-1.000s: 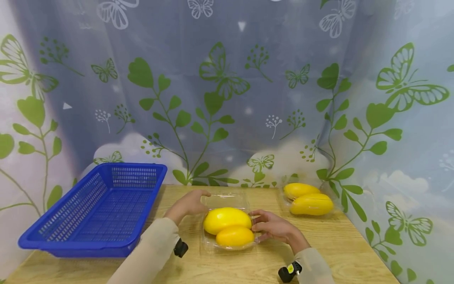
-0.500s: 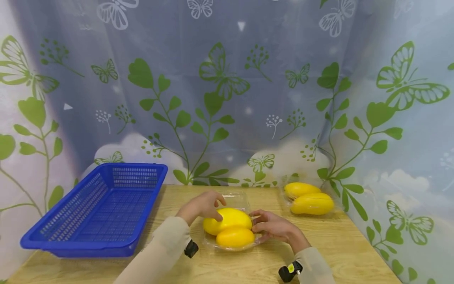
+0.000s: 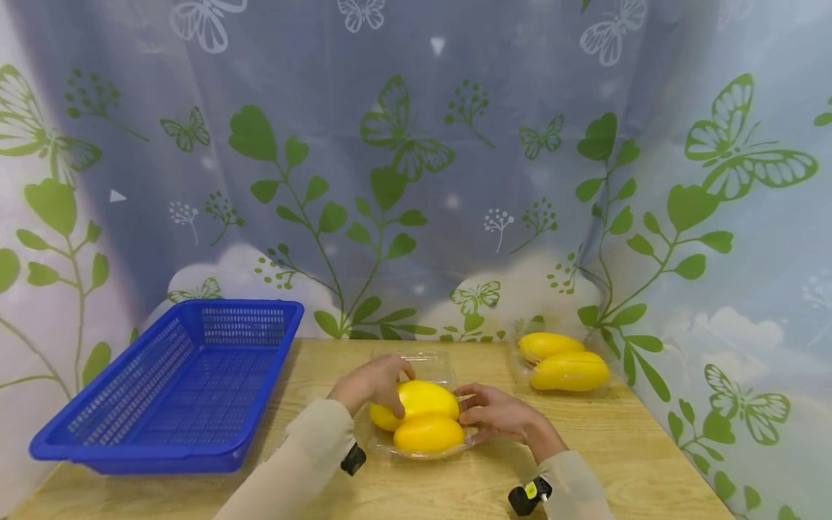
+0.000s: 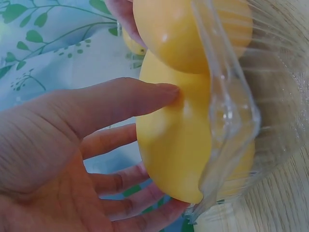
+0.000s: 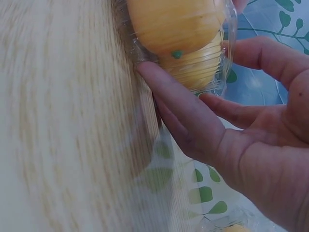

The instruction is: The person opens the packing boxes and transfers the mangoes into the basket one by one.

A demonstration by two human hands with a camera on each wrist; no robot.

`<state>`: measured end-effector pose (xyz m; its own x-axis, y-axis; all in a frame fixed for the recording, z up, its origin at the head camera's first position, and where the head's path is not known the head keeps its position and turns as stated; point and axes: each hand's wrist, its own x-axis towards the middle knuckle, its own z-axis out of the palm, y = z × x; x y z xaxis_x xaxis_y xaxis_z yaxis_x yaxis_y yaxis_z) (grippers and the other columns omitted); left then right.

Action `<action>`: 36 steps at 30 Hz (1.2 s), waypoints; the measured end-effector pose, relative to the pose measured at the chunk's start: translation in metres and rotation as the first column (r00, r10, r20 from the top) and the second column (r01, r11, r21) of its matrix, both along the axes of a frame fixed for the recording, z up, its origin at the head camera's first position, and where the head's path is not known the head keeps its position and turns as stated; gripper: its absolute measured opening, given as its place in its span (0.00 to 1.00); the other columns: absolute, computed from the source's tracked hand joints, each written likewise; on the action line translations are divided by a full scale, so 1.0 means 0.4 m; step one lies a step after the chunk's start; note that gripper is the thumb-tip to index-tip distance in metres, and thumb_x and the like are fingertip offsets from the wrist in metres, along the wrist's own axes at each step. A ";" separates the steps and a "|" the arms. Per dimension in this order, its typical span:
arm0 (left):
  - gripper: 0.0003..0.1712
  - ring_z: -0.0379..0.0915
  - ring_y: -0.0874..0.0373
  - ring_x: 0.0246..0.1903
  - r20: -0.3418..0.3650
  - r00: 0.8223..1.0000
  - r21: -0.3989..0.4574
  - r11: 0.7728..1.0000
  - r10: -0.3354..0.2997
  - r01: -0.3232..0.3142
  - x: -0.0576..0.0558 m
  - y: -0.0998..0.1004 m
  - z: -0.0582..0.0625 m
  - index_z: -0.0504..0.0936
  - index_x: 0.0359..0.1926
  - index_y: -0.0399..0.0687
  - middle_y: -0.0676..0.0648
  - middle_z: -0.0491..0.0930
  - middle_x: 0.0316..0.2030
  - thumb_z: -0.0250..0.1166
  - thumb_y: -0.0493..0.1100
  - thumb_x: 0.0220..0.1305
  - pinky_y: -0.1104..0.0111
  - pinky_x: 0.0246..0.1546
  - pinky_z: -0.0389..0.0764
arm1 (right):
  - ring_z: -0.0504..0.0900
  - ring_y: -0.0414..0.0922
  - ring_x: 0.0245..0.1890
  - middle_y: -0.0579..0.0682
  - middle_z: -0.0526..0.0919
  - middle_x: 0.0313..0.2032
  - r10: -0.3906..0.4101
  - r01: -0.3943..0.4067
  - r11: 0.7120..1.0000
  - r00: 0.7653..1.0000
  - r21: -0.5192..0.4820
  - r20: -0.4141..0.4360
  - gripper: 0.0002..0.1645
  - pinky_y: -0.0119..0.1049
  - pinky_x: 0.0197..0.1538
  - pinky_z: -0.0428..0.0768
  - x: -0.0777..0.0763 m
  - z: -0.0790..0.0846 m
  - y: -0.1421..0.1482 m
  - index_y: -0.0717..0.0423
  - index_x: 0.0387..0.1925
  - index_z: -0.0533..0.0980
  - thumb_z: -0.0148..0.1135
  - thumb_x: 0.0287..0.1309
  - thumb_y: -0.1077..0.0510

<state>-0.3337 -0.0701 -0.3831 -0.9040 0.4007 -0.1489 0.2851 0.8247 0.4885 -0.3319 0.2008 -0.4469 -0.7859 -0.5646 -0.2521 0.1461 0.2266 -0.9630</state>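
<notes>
In the head view, two smooth yellow oval fruits lie in an open clear plastic clamshell container, a larger fruit behind a smaller fruit. My left hand grips the larger fruit from the left. The left wrist view shows my thumb pressed on its surface and my other fingers round its far side. At the container's right end, my right hand holds the clear wall. The right wrist view shows its fingers at the container's lower edge, with a green spot on the end of one fruit above them.
A blue perforated plastic basket stands at the left of the wooden table. At the back right, a second clear container holds two yellow fruits. Behind the table hangs a curtain with leaves and butterflies.
My left hand has moved right from the container's back left corner onto the larger fruit and now grips it. My right hand has stayed at the container's right end.
</notes>
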 end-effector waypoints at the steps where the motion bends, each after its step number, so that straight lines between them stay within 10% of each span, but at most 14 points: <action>1: 0.35 0.76 0.46 0.55 0.002 1.000 -0.008 1.000 0.003 -0.003 0.001 0.000 0.000 0.83 0.58 0.50 0.41 0.78 0.59 0.83 0.37 0.47 0.50 0.57 0.81 | 0.84 0.46 0.49 0.68 0.68 0.66 0.002 -0.002 1.000 1.000 0.000 0.002 0.38 0.40 0.44 0.90 0.000 0.000 -0.001 0.67 0.75 0.54 0.59 0.71 0.62; 23: 0.49 0.73 0.47 0.64 0.001 0.999 -0.104 0.994 0.040 -0.040 0.001 0.024 0.013 0.73 0.67 0.48 0.45 0.77 0.65 0.85 0.38 0.41 0.49 0.64 0.77 | 0.83 0.47 0.49 0.69 0.67 0.67 -0.010 0.010 1.000 1.000 0.004 0.011 0.40 0.40 0.43 0.90 0.002 0.001 -0.006 0.67 0.76 0.54 0.59 0.70 0.62; 36: 0.38 0.74 0.48 0.58 -0.048 0.999 -0.097 0.995 0.010 -0.014 0.003 0.012 -0.001 0.81 0.58 0.45 0.44 0.79 0.59 0.85 0.40 0.44 0.52 0.63 0.78 | 0.83 0.47 0.50 0.70 0.67 0.67 -0.016 0.016 1.000 1.000 0.013 -0.004 0.38 0.42 0.46 0.90 0.006 0.002 -0.011 0.68 0.75 0.54 0.58 0.70 0.64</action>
<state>-0.3327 -0.0651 -0.3835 -0.9156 0.3755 -0.1439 0.2957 0.8712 0.3919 -0.3295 0.1964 -0.4459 -0.7960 -0.5484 -0.2563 0.1461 0.2369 -0.9605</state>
